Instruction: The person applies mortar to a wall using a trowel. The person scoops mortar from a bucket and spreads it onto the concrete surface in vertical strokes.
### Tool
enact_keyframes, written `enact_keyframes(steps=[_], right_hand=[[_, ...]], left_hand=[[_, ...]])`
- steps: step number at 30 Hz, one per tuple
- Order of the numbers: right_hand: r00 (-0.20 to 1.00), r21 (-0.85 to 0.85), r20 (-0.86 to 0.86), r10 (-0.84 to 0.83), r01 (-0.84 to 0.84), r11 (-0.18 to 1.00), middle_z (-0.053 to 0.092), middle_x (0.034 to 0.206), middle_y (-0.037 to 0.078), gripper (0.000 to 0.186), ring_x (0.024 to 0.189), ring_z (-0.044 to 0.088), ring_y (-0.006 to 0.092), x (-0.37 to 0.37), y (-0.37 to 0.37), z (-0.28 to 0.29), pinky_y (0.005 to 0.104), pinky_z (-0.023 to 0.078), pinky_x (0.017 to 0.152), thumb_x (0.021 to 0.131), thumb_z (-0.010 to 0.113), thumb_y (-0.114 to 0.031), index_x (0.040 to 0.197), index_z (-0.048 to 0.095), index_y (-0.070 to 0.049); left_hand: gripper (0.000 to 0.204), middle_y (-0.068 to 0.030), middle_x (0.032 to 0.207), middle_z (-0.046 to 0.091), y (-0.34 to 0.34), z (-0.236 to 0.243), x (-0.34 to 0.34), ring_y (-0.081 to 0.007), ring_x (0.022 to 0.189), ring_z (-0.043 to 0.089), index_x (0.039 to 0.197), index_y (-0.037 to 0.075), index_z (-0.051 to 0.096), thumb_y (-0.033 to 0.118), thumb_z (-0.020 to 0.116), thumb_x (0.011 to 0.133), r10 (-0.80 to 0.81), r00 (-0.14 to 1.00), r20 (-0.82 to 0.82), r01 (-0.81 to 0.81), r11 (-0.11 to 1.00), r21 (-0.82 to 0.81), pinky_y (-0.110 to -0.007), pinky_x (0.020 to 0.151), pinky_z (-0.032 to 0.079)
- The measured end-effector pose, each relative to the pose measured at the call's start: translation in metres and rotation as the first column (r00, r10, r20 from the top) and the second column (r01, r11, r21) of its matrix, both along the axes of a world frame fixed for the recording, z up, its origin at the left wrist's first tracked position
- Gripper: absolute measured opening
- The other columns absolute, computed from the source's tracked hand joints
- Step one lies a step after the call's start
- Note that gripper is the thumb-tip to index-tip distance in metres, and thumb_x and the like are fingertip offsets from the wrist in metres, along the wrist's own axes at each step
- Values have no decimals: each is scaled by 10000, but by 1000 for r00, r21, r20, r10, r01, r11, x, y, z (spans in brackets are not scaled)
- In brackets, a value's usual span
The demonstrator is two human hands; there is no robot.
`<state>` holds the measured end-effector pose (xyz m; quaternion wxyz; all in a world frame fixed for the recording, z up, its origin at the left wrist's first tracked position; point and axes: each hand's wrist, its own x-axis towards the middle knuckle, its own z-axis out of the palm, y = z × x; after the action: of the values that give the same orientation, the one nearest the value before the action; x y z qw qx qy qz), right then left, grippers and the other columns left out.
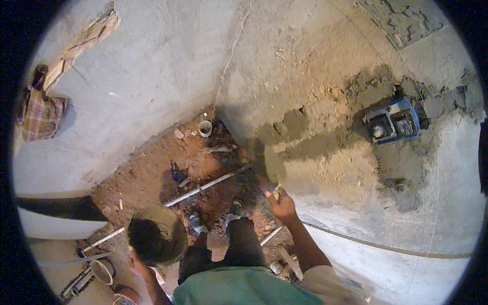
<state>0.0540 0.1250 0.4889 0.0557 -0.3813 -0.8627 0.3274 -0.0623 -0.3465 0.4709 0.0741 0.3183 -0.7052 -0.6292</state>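
Observation:
My left hand [139, 265] grips the rim of a round mortar pan [179, 235] at the lower left; dark wet mortar [150, 238] lies inside it. Closed around a trowel's handle, my right hand [282, 207] is close to the right-hand wall. The trowel [275, 165] has its blade up against that wall, beside a band of damp grey mortar [325, 148]. Further right, a blue-edged electrical box [394, 123] sits in the wall with fresh mortar around it.
A long pale pipe [201, 188] crosses the rubble-strewn dirt floor [147, 160] ahead of my feet. A small bucket [205, 128] stands in the far corner. Checked cloth [43, 117] hangs on the left wall. Another bucket [102, 272] stands at the lower left.

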Motion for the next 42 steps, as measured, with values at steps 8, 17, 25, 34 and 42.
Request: enact_keyframes(steps=[8, 17, 25, 34, 42], right_hand=[[996, 179, 84, 17, -32, 983, 603, 728, 236, 435, 684, 594, 411, -45, 70, -14, 481, 461, 592, 846, 532, -389, 959, 525, 31], [998, 385, -55, -24, 44, 922, 547, 568, 158, 357, 494, 544, 297, -20, 91, -32, 374, 404, 473, 841, 575, -326, 925, 559, 21], [993, 388, 18, -115, 99, 916, 536, 554, 166, 379, 501, 545, 325, -18, 61, 33, 413, 418, 476, 848, 552, -340, 918, 558, 32], [1000, 184, -13, 23, -20, 983, 528, 576, 127, 376, 502, 482, 181, -29, 103, -29, 324, 384, 487, 834, 595, -314, 940, 576, 46], [982, 301, 186, 20, -76, 951, 565, 608, 185, 402, 550, 552, 332, -38, 102, -42, 393, 432, 524, 815, 585, -386, 824, 566, 15]], left_hand=[[307, 65, 596, 424, -11, -11, 7, -47, 530, 340, 634, 107, 505, 278, 558, 883, -104, 995, 11, 104, 992, -77, -233, 473, 276], [304, 36, 619, 513, -29, -11, 23, -71, 554, 418, 642, 96, 558, 304, 590, 861, 30, 999, 44, -24, 993, -117, -240, 518, 336], [303, -7, 694, 557, -51, -24, 38, -109, 622, 478, 683, 56, 564, 309, 609, 844, 48, 994, 98, -37, 993, -111, -268, 581, 405], [259, -4, 727, 545, -40, -29, 33, -92, 645, 466, 691, 86, 523, 270, 579, 864, 22, 997, 76, -24, 999, 22, -238, 601, 397], [341, 62, 604, 418, -43, -30, 36, -46, 544, 336, 605, 139, 418, 285, 587, 863, -38, 999, 11, 39, 998, -43, -223, 487, 260]])
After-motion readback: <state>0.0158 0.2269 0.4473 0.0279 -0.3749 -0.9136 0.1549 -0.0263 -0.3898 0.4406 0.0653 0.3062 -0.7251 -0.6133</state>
